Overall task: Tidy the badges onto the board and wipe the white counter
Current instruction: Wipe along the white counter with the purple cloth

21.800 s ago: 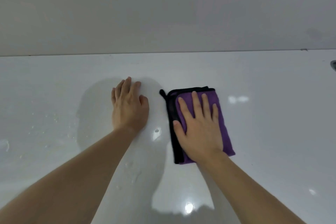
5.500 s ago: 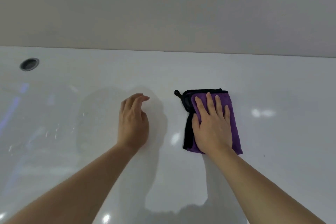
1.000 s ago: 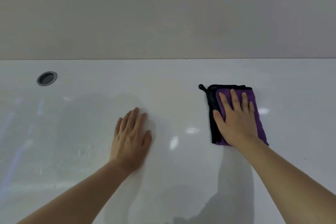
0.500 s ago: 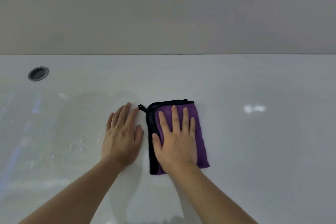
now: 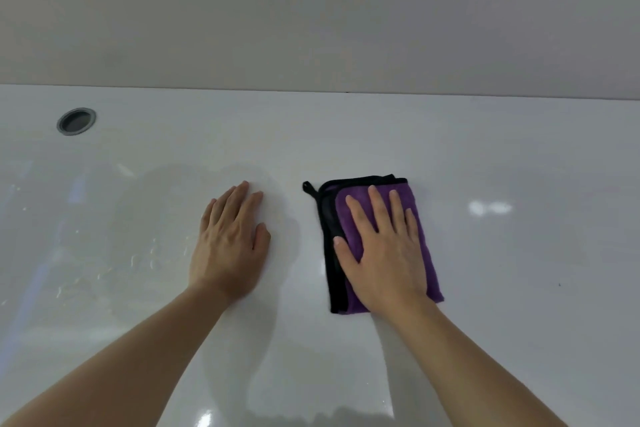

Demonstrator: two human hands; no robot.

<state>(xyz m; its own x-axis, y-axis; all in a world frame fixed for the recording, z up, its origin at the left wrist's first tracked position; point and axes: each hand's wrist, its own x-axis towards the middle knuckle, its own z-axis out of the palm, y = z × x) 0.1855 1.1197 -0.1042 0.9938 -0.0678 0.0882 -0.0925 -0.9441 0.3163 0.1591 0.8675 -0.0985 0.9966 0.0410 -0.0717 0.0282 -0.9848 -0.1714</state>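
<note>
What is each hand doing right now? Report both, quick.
Left hand: open, flat on the white counter, holding nothing.
Right hand: open, fingers straight, pressing the folded purple cloth onto the counter.

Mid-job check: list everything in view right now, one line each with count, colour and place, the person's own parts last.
cloth: one, purple with black edging, folded, flat on the counter right of centre
counter: one, glossy white, fills the lower view
round hole fitting: one, grey, far left of the counter near the wall
water droplets: several, clear, on the counter left of the hands
wall: one, pale grey, behind the counter
left hand: one, flat on the bare counter
right hand: one, pressed flat on the cloth
Badges, board: none in view
</note>
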